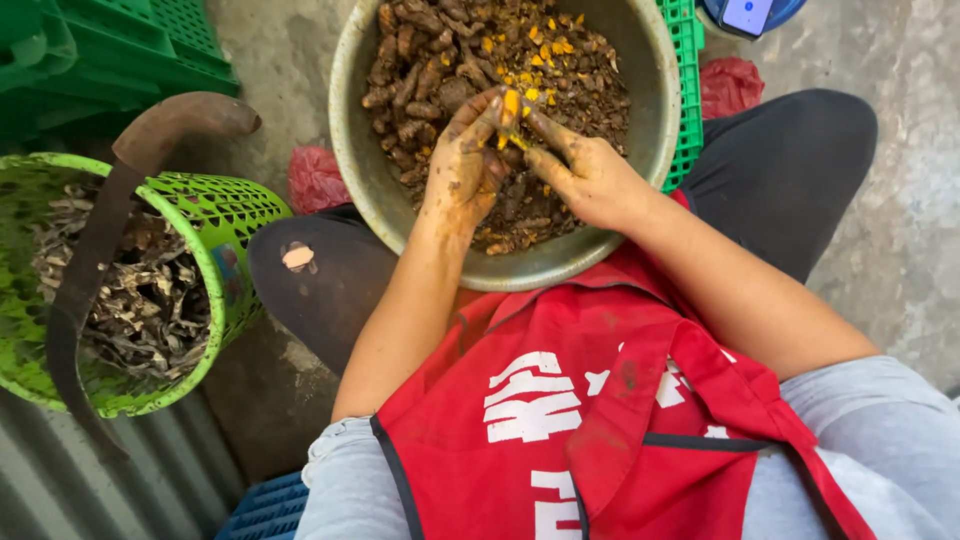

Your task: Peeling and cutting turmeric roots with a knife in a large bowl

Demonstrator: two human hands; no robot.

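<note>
A large grey metal bowl (350,150) rests between my knees, filled with brown turmeric roots (415,70) and bright orange cut pieces (555,45). My left hand (465,160) and my right hand (590,180) meet over the bowl's middle, both stained with soil. Together their fingertips pinch a small orange turmeric piece (511,105). A red apron (560,420) covers my lap below the bowl.
A green plastic basket (225,215) with dry brown peelings stands at the left, a curved rusty blade (100,230) lying across it. Green crates (110,50) sit at the top left and behind the bowl. A phone (745,14) lies at the top right on the concrete floor.
</note>
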